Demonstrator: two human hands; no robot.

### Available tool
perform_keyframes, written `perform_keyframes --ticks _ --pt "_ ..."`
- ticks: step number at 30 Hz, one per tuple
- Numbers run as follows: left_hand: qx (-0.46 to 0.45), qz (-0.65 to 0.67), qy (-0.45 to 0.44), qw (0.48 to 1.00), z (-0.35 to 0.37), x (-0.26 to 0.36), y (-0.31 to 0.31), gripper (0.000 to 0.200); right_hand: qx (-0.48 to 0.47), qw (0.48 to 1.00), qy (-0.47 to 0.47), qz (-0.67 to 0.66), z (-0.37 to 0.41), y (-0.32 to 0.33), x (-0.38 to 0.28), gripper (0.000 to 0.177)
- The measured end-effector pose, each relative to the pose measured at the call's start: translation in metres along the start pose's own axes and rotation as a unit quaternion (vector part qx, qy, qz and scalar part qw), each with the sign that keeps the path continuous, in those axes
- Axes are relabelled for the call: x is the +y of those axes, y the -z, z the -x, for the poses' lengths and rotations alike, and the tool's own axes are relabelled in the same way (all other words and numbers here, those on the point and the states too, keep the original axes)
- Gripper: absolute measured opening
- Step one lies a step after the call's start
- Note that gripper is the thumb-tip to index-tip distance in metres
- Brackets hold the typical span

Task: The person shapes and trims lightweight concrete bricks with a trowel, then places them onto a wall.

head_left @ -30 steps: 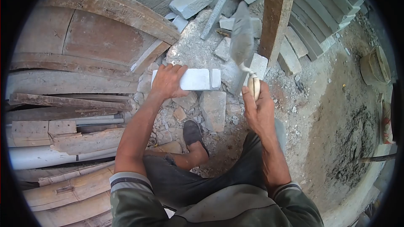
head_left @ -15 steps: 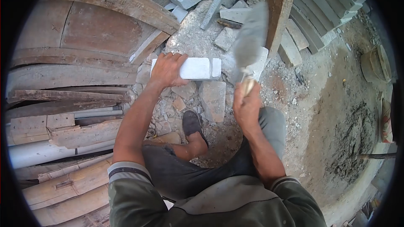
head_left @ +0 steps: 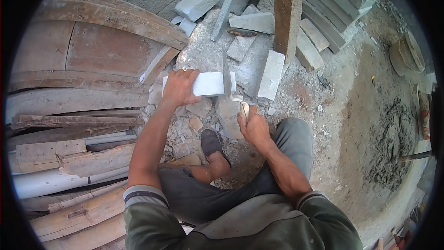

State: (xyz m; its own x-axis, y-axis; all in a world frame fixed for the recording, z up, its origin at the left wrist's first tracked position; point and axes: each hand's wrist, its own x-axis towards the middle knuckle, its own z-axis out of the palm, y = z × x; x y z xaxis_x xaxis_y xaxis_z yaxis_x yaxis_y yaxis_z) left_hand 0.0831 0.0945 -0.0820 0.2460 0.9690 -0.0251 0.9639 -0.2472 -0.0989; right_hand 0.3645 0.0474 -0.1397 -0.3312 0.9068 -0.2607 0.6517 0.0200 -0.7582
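Note:
My left hand (head_left: 181,87) is closed over the left part of a white block (head_left: 208,84), holding it above a flat stone. In my right hand (head_left: 255,127) is the wooden handle of a trowel (head_left: 226,75). The trowel's blade stands on edge at the block's right end, in line with the groove there. A small end piece (head_left: 232,82) of the block shows just right of the blade. Beneath the block lies a flat stone (head_left: 229,118), partly covered by it. Another pale block (head_left: 271,75) leans to the right of the trowel.
Broken blocks (head_left: 198,3) and rubble lie ahead around an upright wooden post (head_left: 286,16). Stacked blocks (head_left: 340,4) stand at the upper right. Planks (head_left: 78,85) and a white pipe (head_left: 55,180) fill the left side. A bucket (head_left: 407,53) and wet mortar (head_left: 393,143) are on the right.
My right hand has swung the trowel down and left, from over the pale block on the right to the white block's grooved end. My left hand keeps its hold.

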Motion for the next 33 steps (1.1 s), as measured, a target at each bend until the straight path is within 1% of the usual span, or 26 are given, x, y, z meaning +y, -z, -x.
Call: perform_keyframes --ticks 1,3,4,5,7,8,9,10,11,13,14,15,17,18,19,21,22,23,24,25,26,27,28,29,30,33 --pt "0.008 -0.008 0.004 1.0 -0.004 -0.003 0.001 0.084 0.005 1.0 0.011 -0.001 -0.004 0.007 -0.002 0.045" --pt "-0.012 0.013 0.014 1.0 0.0 -0.004 0.002 0.085 0.035 0.996 0.021 -0.08 0.006 0.026 -0.008 0.046" --pt "-0.006 0.009 0.015 1.0 0.004 -0.005 0.005 0.085 0.072 0.99 0.019 -0.115 0.013 0.038 -0.014 0.043" --pt "-0.014 0.023 0.024 0.999 0.01 -0.004 0.007 0.084 0.078 0.99 0.027 -0.114 0.017 0.045 -0.012 0.043" --pt "-0.02 0.036 0.028 0.999 0.005 -0.002 0.019 0.084 0.156 0.968 0.028 -0.196 0.023 0.055 -0.002 0.039" --pt "-0.021 0.084 0.055 0.995 0.008 -0.003 0.022 0.083 0.172 0.962 0.042 -0.206 0.025 0.059 0.003 0.035" --pt "-0.022 0.132 0.083 0.988 0.011 0.0 0.033 0.082 0.168 0.963 0.039 -0.205 0.026 0.059 0.007 0.035" --pt "-0.088 0.182 0.13 0.971 0.006 0.006 0.052 0.085 0.163 0.962 0.033 -0.218 0.027 0.059 0.01 0.034" --pt "-0.089 0.184 0.134 0.97 0.007 0.005 0.047 0.085 0.16 0.96 0.028 -0.23 0.027 0.059 0.012 0.033" --pt "-0.17 0.272 0.17 0.932 0.007 0.001 0.025 0.091 0.147 0.967 0.028 -0.209 0.03 0.055 0.012 0.033" --pt "-0.175 0.257 0.181 0.933 0.01 0.001 0.005 0.088 0.148 0.969 0.059 -0.188 0.029 0.047 0.017 0.034" --pt "-0.174 0.258 0.18 0.933 0.015 0.001 -0.007 0.088 0.149 0.97 0.087 -0.169 0.03 0.042 0.021 0.034" --pt "-0.159 0.26 0.138 0.942 0.021 -0.007 -0.021 0.093 0.128 0.976 0.092 -0.149 0.028 0.042 0.024 0.037" --pt "-0.177 0.307 0.153 0.922 0.021 -0.011 -0.02 0.095 0.105 0.983 0.094 -0.113 0.028 0.044 0.023 0.038" --pt "-0.183 0.31 0.15 0.921 0.025 -0.016 -0.024 0.095 0.082 0.989 0.097 -0.077 0.029 0.045 0.023 0.04" --pt "-0.151 0.36 0.144 0.91 0.026 -0.029 -0.034 0.097 0.091 0.988 0.1 -0.076 0.023 0.037 0.028 0.041" --pt "-0.105 0.375 0.128 0.912 0.03 -0.033 -0.041 0.09 0.081 0.988 0.098 -0.092 0.02 0.033 0.03 0.041" --pt "-0.1 0.36 0.109 0.921 0.027 -0.036 -0.041 0.08 0.085 0.987 0.087 -0.101 0.019 0.032 0.036 0.041" --pt "-0.076 0.318 0.059 0.943 0.025 -0.049 -0.054 0.07 0.09 0.986 0.089 -0.105 0.017 0.028 0.042 0.042" --pt "-0.067 0.283 0.123 0.949 0.024 -0.045 -0.057 0.06 0.088 0.991 0.067 -0.072 0.018 0.026 0.046 0.043" --pt "-0.044 0.335 0.125 0.933 0.022 -0.051 -0.073 0.061 0.095 0.991 0.065 -0.075 0.017 0.017 0.056 0.046" --pt "-0.034 0.4 0.148 0.904 0.02 -0.053 -0.087 0.065 0.055 0.996 0.025 -0.07 0.017 0.019 0.056 0.047" --pt "-0.053 0.428 0.102 0.897 0.015 -0.06 -0.096 0.07 0.055 0.995 0.027 -0.075 0.014 0.015 0.058 0.048" --pt "-0.044 0.353 0.108 0.928 0.017 -0.061 -0.102 0.074 0.041 0.997 0.029 -0.066 0.012 0.014 0.06 0.048" --pt "-0.049 0.323 0.105 0.939 0.015 -0.068 -0.118 0.078 0.037 0.998 0.024 -0.055 0.009 0.011 0.061 0.049" --pt "-0.008 0.217 0.072 0.974 0.017 -0.075 -0.135 0.083 0.066 0.995 0.021 -0.066 0.008 0.004 0.061 0.046"
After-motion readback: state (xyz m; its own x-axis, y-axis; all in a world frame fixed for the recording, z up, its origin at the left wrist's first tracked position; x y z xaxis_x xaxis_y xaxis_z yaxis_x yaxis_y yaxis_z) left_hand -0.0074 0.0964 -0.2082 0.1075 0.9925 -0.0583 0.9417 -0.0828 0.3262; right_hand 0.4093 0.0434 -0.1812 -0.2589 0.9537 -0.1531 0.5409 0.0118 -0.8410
